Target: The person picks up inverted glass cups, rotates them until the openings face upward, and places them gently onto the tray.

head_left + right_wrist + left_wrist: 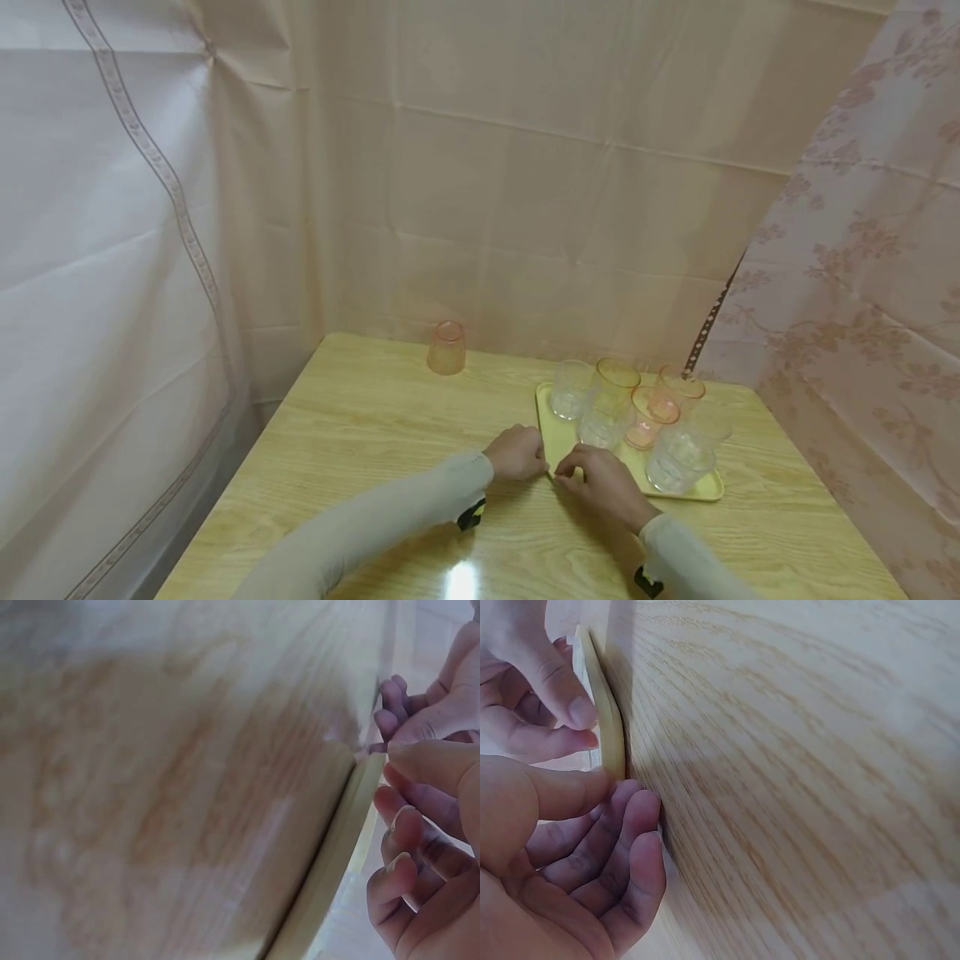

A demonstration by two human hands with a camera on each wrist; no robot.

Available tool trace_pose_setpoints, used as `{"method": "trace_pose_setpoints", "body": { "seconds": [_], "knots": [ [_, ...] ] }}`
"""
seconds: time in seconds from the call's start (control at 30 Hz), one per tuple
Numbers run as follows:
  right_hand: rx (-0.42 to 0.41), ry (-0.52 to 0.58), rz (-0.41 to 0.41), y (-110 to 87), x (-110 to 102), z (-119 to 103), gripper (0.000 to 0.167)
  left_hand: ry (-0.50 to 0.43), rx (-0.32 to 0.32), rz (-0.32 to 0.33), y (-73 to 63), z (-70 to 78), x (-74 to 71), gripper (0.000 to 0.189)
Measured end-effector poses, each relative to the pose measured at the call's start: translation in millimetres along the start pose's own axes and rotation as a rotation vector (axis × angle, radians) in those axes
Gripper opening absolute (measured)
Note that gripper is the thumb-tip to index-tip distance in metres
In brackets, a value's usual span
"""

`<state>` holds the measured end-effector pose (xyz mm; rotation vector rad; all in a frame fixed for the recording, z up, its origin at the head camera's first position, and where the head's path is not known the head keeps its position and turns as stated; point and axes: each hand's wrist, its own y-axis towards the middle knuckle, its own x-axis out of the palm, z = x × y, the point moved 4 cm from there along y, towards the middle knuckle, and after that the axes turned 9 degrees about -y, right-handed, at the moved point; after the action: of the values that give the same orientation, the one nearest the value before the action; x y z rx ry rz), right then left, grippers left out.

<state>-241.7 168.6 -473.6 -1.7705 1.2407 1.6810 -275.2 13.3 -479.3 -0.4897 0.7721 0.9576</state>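
Note:
A pale yellow tray lies on the wooden table, loaded with several tumblers. At its near left corner my left hand pinches the rim; in the left wrist view the thumb is on the tray edge and curled fingers are below it. Close beside, my right hand pinches the front edge between thumb and index finger, the other fingers loosely curled in the right wrist view. On the tray are clear tumblers, a yellow-tinted tumbler and orange-pink tumblers. A clear tumbler is nearest the right hand.
One orange-pink tumbler stands upside down near the table's back edge, left of the tray. Beige cloth hangs behind the wooden table, with white cloth on the left and flowered cloth on the right.

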Motion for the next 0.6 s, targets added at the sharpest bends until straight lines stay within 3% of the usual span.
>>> {"method": "trace_pose_setpoints", "body": {
  "seconds": [0.13,0.6],
  "knots": [
    [0.002,-0.007,-0.007,-0.9,2.5,-1.6,0.007,0.038,0.018,-0.004,-0.2,1.9,-1.0,0.020],
    [0.053,-0.006,-0.032,-1.6,1.4,-4.4,0.010,0.014,0.074,-0.040,1.0,-2.4,-1.3,0.019]
  ]
}}
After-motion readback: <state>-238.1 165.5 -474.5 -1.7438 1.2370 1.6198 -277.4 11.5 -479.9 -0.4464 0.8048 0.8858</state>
